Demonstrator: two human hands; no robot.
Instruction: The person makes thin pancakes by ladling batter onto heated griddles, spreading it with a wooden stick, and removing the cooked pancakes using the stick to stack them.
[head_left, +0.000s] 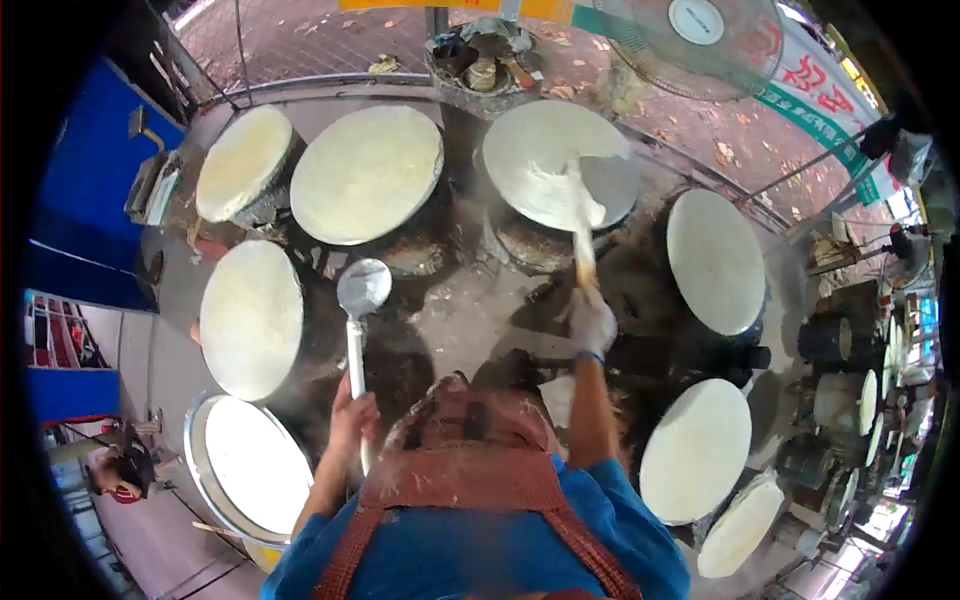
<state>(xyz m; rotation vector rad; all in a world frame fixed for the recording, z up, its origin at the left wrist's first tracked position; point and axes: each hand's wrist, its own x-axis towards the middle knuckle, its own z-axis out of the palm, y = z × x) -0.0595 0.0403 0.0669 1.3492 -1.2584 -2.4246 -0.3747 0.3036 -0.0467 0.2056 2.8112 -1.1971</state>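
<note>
My left hand [354, 415] is closed around the long handle of a metal ladle [364, 287], whose bowl is held up over the floor between griddles. In my right hand [592, 322], which wears a whitish glove, is the handle of a batter spreader [581, 215]. Its white-coated blade touches the round griddle [612, 182] ahead of me. Pale batter [525, 165] covers the left and front of that griddle, and a grey patch shows bare at its right. Beside my left forearm stands a large metal basin [196, 440] of white batter [255, 465].
More batter-covered griddles surround me: left [250, 320], far left [245, 163], ahead [367, 175], right [715, 262] and near right [697, 450]. A fan [697, 22] stands at the back. Another person [122, 465] is at lower left. A wire fence [300, 45] runs behind.
</note>
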